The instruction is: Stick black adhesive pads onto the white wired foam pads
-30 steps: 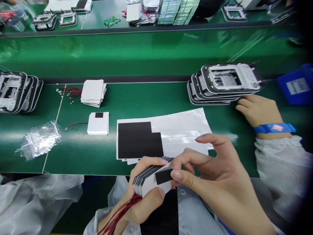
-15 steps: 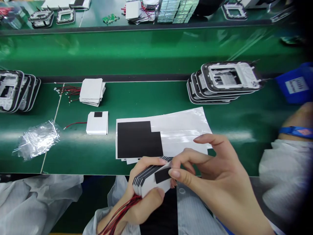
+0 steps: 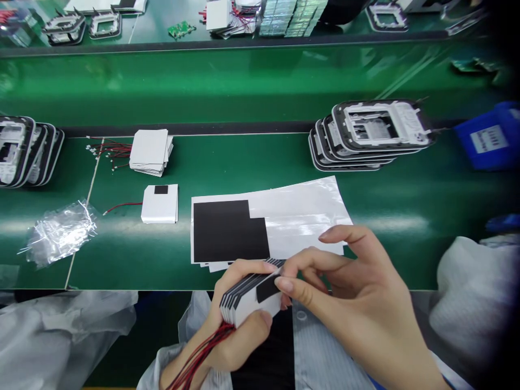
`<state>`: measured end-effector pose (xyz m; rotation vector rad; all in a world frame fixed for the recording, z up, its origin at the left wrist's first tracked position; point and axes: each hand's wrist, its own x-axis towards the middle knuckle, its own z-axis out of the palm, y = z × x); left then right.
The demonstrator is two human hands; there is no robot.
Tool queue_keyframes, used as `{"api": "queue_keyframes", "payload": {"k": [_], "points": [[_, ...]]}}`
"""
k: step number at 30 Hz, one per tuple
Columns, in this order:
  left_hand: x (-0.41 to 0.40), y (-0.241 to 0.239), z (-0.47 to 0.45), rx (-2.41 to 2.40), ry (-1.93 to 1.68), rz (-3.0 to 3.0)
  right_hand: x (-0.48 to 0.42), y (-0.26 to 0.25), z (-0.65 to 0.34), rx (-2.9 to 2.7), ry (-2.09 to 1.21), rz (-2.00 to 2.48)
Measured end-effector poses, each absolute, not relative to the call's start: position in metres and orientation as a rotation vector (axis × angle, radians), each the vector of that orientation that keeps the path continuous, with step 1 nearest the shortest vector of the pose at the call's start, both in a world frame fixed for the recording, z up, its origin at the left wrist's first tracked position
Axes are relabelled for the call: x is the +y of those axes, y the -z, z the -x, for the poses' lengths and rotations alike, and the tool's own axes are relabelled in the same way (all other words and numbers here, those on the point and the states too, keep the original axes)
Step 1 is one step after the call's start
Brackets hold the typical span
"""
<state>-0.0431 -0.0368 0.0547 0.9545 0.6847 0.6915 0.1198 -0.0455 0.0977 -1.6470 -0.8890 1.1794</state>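
My left hand [image 3: 233, 309] is wrapped around a stack of flat white battery packs [image 3: 246, 310]. Red and black wires [image 3: 199, 352] trail from the stack down over the wrist. On the face of the front pack sits a black adhesive patch [image 3: 267, 288]. The thumb and forefinger of my right hand [image 3: 337, 281] pinch the far edge of that patch, with the other fingers curled or raised. Just beyond my hands lies a white backing sheet [image 3: 300, 203] with a black area of adhesive pads [image 3: 227, 233] on its left part.
Left of the sheet are a single patched battery pack [image 3: 160, 208], a battery stack [image 3: 149, 150] and a crumpled clear plastic bag [image 3: 63, 230]. Stacked device frames [image 3: 369, 132] stand back right, others [image 3: 26, 151] far left. A blue bin [image 3: 485, 135] and another person's sleeve [image 3: 475, 292] are right.
My right fingertips have shifted slightly left along the black patch, which looks flatter on the pack. At the right, the neighbour's arm with the blue wristband has drawn back.
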Motion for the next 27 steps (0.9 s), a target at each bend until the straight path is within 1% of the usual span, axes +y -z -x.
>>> {"api": "queue_keyframes", "payload": {"k": [11, 16, 17, 19, 22, 27], "points": [[-0.035, -0.056, 0.04, 0.642, -0.736, -0.938, -0.053, -0.09, -0.115, -0.993, -1.063, 1.621], [-0.033, -0.051, 0.037, 0.715, -0.75, -0.706, -0.049, -0.07, -0.115, -1.22, -0.68, 1.706], [-0.032, -0.05, 0.037, 0.703, -0.737, -0.642, -0.047, -0.066, -0.116, -1.231, -0.68, 1.716], [-0.029, -0.047, 0.036, 0.653, -0.682, -0.556, -0.044, -0.062, -0.117, -1.217, -0.804, 1.67], [-0.026, -0.045, 0.036, 0.66, -0.655, -0.589, -0.039, -0.06, -0.115, -1.195, -1.004, 1.558], [-0.025, -0.04, 0.04, 0.728, -0.683, -0.599, -0.025, -0.061, -0.114, -1.244, -1.155, 1.557]]}}
